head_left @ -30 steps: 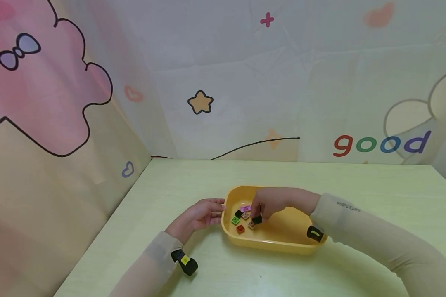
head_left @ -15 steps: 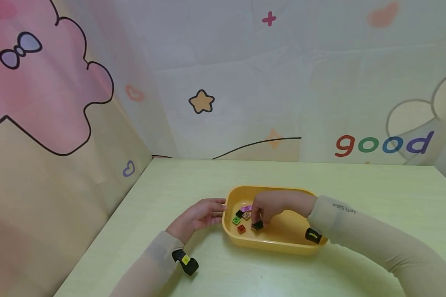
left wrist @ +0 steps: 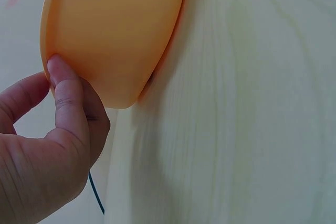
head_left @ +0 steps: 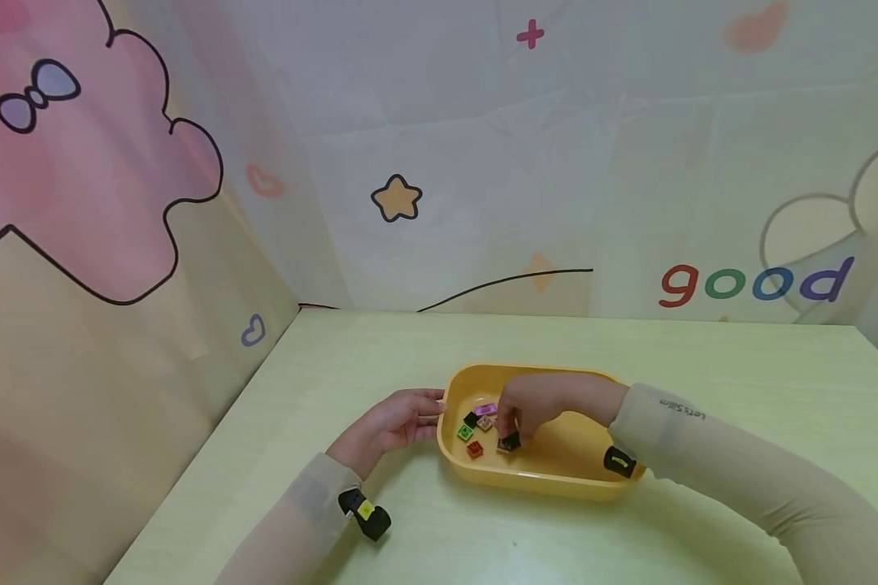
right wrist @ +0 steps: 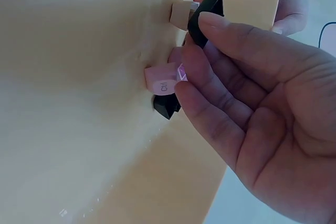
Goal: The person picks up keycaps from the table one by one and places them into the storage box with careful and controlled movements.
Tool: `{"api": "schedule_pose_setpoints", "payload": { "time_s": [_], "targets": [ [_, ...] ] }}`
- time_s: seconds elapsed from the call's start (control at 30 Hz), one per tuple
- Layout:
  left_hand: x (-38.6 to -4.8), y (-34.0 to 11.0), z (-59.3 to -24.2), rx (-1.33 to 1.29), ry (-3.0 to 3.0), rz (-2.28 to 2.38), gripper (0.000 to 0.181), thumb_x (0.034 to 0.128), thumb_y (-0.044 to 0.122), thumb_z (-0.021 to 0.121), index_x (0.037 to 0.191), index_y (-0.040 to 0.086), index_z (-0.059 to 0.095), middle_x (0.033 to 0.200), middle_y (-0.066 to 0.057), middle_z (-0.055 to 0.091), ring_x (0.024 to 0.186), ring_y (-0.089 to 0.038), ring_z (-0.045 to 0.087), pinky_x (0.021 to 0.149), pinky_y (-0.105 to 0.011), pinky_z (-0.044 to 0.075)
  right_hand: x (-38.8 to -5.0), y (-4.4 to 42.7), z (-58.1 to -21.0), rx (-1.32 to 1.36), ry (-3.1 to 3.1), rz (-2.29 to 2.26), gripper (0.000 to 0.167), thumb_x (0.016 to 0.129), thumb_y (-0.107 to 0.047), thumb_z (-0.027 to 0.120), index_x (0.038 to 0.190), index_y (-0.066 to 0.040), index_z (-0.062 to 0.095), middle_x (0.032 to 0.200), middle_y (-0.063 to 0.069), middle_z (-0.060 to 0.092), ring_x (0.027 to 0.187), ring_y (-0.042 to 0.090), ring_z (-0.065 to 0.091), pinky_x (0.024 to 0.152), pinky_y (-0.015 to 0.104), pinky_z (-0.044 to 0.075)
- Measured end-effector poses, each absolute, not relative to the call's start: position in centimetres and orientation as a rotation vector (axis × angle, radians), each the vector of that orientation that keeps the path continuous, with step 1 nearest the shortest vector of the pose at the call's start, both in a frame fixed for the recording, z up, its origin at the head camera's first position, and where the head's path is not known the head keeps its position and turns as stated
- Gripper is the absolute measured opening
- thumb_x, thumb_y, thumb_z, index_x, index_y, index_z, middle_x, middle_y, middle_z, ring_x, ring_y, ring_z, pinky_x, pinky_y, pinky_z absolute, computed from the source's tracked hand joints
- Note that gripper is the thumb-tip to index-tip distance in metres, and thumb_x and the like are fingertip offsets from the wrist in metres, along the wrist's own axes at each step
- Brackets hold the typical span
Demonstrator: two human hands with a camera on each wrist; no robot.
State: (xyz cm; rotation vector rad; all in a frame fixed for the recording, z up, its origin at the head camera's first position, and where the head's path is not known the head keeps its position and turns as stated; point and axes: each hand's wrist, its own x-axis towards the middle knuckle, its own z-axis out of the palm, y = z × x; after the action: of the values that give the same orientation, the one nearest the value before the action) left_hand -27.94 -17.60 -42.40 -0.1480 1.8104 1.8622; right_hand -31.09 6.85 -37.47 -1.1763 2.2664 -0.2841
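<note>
My left hand pinches the left rim of a yellow plastic tray; the thumb and fingers on the tray's end show in the left wrist view. Inside the tray, my right hand holds a black keycap between thumb and fingers. A beige keycap lies right against or just beside it; whether they touch I cannot tell. Close to the fingertips are a pink keycap marked Ctrl and another black keycap.
Loose in the tray's left part lie a green keycap, a red keycap and a long pink keycap. The tray stands on a pale wooden table. Behind it hangs a printed cloth.
The right hand has lowered the black keycap slightly, and the beige keycap beside it has shifted a little to the right. The left hand stays on the rim.
</note>
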Motion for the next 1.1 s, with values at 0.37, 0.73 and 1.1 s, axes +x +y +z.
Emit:
{"api": "schedule_pose_setpoints", "payload": {
  "time_s": [0.37,0.73,1.1],
  "targets": [
    [-27.9,-17.6,-42.4,-0.161,1.817,1.867,0.05,0.1001,0.005,0.055,0.149,-0.005,0.046,0.111,-0.008,0.071,0.08,-0.008,0.069,0.069,-0.017,0.062,-31.0,7.0,-38.0,-1.147,2.326,-0.202,0.019,0.082,0.006,0.077,0.098,-0.005,0.078,0.094,0.001,0.075,0.081,0.004,0.058,0.079,0.02,0.058],
    [-28.1,-17.5,-42.5,-0.161,1.8,1.86,0.05,0.1007,0.006,0.054,0.148,-0.005,0.046,0.107,-0.005,0.07,0.08,-0.008,0.068,0.069,-0.017,0.062,-30.8,6.8,-38.5,-1.118,2.36,-0.171,0.019,0.081,0.01,0.074,0.094,-0.005,0.076,0.092,0.002,0.074,0.079,0.006,0.057,0.075,0.02,0.055],
    [-28.0,-17.4,-42.4,-0.159,1.819,1.858,0.05,0.1002,0.006,0.056,0.148,-0.004,0.047,0.115,-0.009,0.071,0.082,-0.009,0.069,0.072,-0.018,0.062,-30.9,6.9,-38.7,-1.153,2.374,-0.173,0.02,0.081,0.011,0.073,0.093,-0.005,0.076,0.091,0.002,0.073,0.078,0.005,0.055,0.074,0.018,0.053]
  ]
}}
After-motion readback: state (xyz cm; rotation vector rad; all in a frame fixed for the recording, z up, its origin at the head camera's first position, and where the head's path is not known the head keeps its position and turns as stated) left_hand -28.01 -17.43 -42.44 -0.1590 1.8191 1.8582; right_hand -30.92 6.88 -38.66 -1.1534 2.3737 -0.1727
